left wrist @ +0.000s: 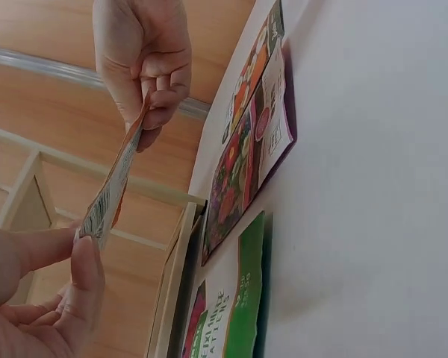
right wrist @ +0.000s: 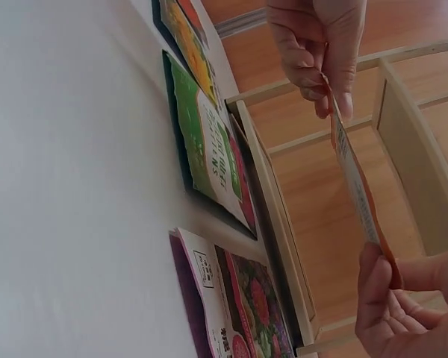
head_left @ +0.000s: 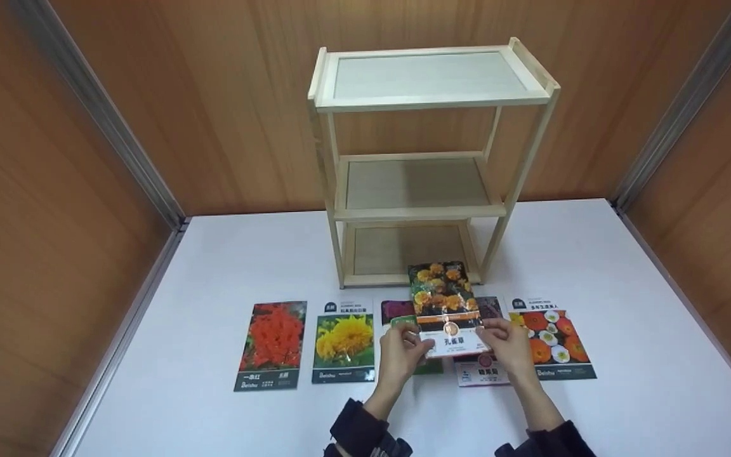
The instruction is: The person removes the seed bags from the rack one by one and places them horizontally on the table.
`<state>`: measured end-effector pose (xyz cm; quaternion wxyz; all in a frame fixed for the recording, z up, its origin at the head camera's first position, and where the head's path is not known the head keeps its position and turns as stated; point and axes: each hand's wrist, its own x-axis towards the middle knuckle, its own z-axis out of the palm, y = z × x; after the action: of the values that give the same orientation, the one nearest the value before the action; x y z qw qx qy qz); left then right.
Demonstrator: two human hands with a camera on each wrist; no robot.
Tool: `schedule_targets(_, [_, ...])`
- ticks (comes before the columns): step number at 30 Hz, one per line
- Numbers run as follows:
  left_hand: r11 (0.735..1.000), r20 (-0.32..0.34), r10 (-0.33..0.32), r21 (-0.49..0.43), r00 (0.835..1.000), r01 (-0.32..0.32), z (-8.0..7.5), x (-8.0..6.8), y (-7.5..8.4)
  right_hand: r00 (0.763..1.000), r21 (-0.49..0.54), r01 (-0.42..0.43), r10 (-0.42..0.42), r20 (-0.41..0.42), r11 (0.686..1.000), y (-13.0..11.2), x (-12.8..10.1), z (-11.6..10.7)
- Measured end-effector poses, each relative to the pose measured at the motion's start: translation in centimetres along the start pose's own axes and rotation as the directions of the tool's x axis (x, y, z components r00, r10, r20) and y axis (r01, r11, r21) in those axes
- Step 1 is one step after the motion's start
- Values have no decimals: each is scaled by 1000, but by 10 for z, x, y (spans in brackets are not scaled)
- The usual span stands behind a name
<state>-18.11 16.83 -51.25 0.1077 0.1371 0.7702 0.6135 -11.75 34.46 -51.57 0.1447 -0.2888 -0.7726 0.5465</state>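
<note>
Wooden shelf rack [head_left: 426, 165] — stands at the back of the white table [head_left: 625, 304], three open tiers, front unobstructed; side posts narrow each opening.

Seed packets on the table, lying flat in a row before the rack: red-flower packet [head_left: 271, 345], yellow-flower packet [head_left: 344, 341], green packet [right wrist: 209, 153], purple-edged packet [left wrist: 250, 156], poppy packet [head_left: 551, 339]. All low, no bar to a hand passing above.

Orange-flower packet [head_left: 445, 309] — held raised by left hand [head_left: 398, 352] and right hand [head_left: 508, 347], covering the middle of the row and the mouth of the lowest tier.

Open table on both outer sides and along the near edge; wood-panel walls [head_left: 86, 190] close in left, right and rear.
</note>
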Motion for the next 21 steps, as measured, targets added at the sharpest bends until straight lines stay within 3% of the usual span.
schedule_targets(8, [998, 94, 2, -58, 996, 4, 1, -18, 0, 997, -4, -36, 35, -68, 999, 84, 25, 4])
schedule_targets(11, [998, 146, 28, -55, 989, -20, 0, -19, -1, 996, -23, -44, 42, -84, 999, 100, 30, -2])
schedule_targets(15, [990, 176, 102, 80, 979, -118, -6, -22, -3, 990, -5, -69, 68, -128, 998, 104, 27, -19])
schedule_targets(21, [937, 170, 175, 273, 970, -217, -22, -27, -8, 970, -52, -106, 92, -225, 993, 118, 25, -58])
